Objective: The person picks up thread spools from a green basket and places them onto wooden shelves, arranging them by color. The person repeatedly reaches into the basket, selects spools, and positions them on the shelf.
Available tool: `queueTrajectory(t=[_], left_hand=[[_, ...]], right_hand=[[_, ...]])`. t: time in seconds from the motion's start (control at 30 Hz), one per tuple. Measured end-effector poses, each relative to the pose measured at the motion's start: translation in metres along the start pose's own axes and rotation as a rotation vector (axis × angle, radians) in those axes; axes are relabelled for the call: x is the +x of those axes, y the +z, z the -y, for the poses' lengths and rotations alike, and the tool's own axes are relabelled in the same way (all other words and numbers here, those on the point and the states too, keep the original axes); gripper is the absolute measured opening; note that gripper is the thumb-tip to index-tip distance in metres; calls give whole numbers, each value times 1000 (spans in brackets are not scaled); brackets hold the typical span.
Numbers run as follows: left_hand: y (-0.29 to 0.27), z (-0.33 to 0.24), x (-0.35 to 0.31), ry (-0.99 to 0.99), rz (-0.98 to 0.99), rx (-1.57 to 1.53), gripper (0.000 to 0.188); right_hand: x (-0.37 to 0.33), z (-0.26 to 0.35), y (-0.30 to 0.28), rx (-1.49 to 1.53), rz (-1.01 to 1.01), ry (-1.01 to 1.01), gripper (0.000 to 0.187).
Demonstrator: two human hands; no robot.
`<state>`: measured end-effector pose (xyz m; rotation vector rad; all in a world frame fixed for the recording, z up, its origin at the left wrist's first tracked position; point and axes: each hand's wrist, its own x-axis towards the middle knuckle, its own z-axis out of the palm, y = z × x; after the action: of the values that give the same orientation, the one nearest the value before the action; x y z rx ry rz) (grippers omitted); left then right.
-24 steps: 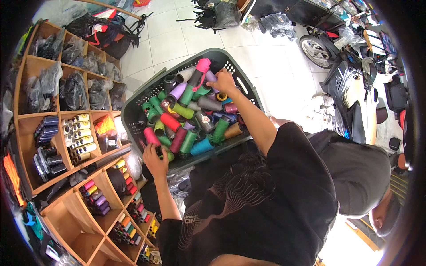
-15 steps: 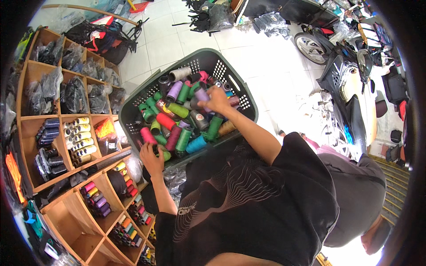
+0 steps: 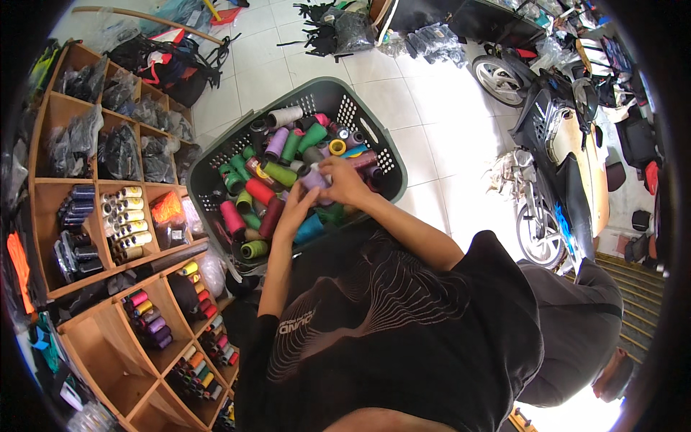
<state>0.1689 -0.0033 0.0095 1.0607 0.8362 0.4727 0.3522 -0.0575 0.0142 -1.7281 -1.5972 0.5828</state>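
Note:
A dark green plastic basket with perforated walls holds a heap of thread spools in many colours. Above the heap, a lilac thread spool is between my two hands. My right hand is closed around its right side, while the fingers of my left hand grip it from the left and below. Around it lie a red spool, an olive-green spool, a dark red spool and a blue spool. My hands and forearms hide part of the heap.
Wooden shelving at the left holds spools and plastic-wrapped goods. Behind the basket, black bundles lie on the tiled floor. A motorcycle stands to the right, and a person in dark clothes is bent over at the lower right.
My right hand has brought the lilac spool left and toward me. My left hand has left the basket's near-left corner and moved right onto the spool. A yellow-ringed spool now shows behind.

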Motion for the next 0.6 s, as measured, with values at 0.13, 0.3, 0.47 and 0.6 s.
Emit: queueTrajectory(t=[0.13,0.3,0.47,0.6], left_hand=[[2,23,6,-42,-14,-38,51],[9,16,-6,-162,-88,-191,44],[-4,34,-5,-87,-267,-332,40],[-9,30,-10,-153,-344,-413,39]], right_hand=[[-7,5,-14,60,161,-66,49],[-15,-25,-23,235,85,360,36],[-19,-47,-35,516,-16,585,32],[-20,-30,-55,636,-11,682,24]])
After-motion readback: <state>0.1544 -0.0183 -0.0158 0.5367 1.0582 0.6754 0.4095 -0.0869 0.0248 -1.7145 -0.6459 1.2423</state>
